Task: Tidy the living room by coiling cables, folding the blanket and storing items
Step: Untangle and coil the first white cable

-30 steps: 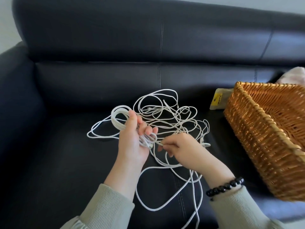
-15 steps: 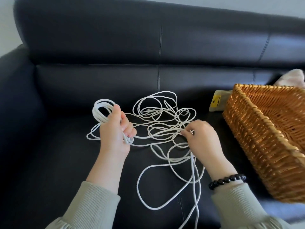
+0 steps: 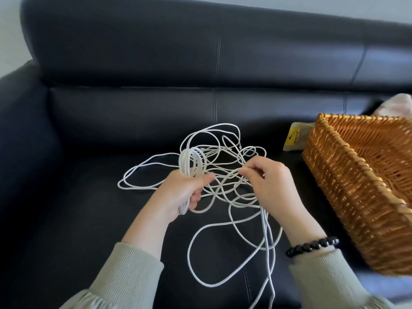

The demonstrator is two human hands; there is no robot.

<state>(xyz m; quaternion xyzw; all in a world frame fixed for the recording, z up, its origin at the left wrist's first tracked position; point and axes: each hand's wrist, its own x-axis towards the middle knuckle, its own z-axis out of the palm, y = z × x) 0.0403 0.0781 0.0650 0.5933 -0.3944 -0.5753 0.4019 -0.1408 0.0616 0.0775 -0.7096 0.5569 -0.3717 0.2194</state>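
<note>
**Desk:** What is going on on the sofa (image 3: 89, 219)?

**Reporter:** A person is coiling a white cable (image 3: 225, 175), apparently the opening step of the living-room tidy. The left hand (image 3: 178, 192) is gripping a coil (image 3: 189, 161) of finished turns, fingers curled round it. The right hand (image 3: 274, 181), at 3 o'clock of the left, is pinching one loose strand between thumb and fingertips.

**Desk:** Where is the rest of the cable lying?

**Reporter:** It is sprawling in a tangle on the seat, between and beyond the two hands. Two strands are running toward 6 o'clock and out of the frame. A basket (image 3: 356, 197) is sitting at 3 o'clock of the tangle, with a packet (image 3: 294, 139) just beside it at 2 o'clock.

**Desk:** How far along is the job looking?

**Reporter:** Early, by my reading. Only a few turns are gathered, and far more cable is lying loose.

**Desk:** Which way is the coil pointing?

**Reporter:** It is standing nearly upright in the fist, with its long axis running 12 to 6 and its larger loop poking out at 12. The tangle is spreading wider along 9 to 3.

**Desk:** And the next move?

**Reporter:** The right hand is probably needing to draw its strand clear of the crossing loops and lay it over the coil. A hard pull is risking a knot.
</note>
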